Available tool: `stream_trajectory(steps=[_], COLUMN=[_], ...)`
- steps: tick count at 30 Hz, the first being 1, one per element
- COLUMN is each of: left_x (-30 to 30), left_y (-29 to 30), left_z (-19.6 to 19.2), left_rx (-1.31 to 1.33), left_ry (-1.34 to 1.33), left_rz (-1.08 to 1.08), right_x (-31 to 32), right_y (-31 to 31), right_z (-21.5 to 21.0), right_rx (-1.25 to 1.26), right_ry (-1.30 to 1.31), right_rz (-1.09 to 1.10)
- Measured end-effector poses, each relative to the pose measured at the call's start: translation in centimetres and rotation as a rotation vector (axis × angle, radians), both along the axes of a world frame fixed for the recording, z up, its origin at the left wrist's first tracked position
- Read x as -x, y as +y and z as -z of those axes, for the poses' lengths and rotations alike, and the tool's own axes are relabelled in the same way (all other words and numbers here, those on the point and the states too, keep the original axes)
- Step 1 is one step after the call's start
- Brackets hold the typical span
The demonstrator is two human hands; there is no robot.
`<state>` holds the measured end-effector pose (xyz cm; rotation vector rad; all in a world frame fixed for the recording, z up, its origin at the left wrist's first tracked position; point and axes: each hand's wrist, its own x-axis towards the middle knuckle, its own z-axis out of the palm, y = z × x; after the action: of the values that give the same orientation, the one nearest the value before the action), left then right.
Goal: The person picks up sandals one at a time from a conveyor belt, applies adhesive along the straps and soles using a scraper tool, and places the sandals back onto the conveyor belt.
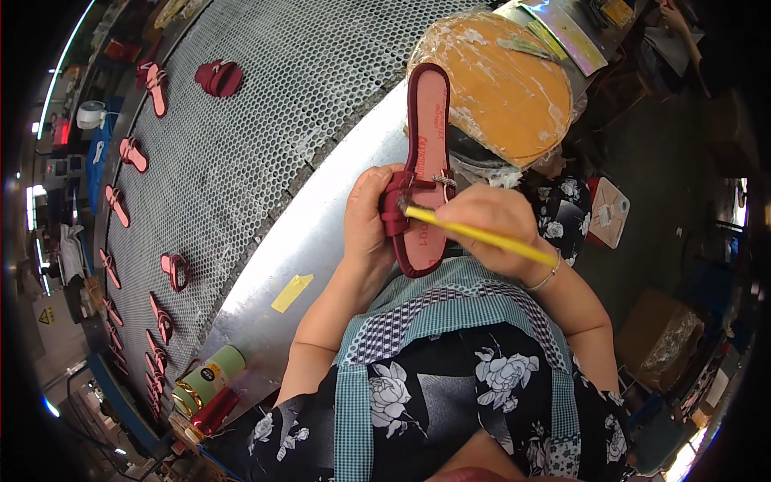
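A: Where was the sandal (pixel 429 112)?

B: It was held up in front of the person's apron (pixel 466 297), pink insole facing the camera and its heel end toward the body. A dark red wide strap and a thin strap with a shiny buckle (pixel 443 181) crossed it.

A: And the left hand (pixel 368 215)?

B: It gripped the sandal's left edge at the wide strap (pixel 394 205), curled around that side.

A: What did the right hand (pixel 494 223) do?

B: It pinched a yellow stick (pixel 482 234), slanted across the insole. The stick's dark tip lay at the wide strap; it looked like a brush, though blur kept me from being certain, or from telling whether it touched.

A: What stood around them?

B: Beyond the toe was a round orange pad (pixel 506 88) wrapped in clear plastic. To the left ran a metal ledge (pixel 273 257) with a strip of yellow tape (pixel 291 292) and a green cylinder (pixel 218 368). Past the ledge, more sandals (pixel 219 78) were scattered over a grey mesh surface (pixel 265 88).
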<state>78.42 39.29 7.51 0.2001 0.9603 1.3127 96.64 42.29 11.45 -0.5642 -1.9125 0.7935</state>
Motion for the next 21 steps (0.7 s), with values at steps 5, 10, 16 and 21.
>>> stream_trajectory(steps=[5,10,16,21], left_x=[0.2,-0.6,-0.4,-1.4], left_y=[1.1,1.8,2.3,2.4], left_z=[0.5,0.3,0.6,0.0], left_rx=[0.028,0.033,0.033,0.026], left_ry=[-0.060,-0.079,-0.111,-0.105], left_rz=[-0.005,-0.040,-0.024,-0.022], right_x=[-0.7,-0.8,-1.5,-1.8], right_y=[0.3,1.0,1.6,2.8], right_z=[-0.1,0.3,-0.7,0.3], right_rx=[-0.008,-0.097,-0.043,-0.083], right_ry=[-0.035,-0.014,-0.094,0.027], right_rz=[-0.217,-0.101,-0.276,-0.132])
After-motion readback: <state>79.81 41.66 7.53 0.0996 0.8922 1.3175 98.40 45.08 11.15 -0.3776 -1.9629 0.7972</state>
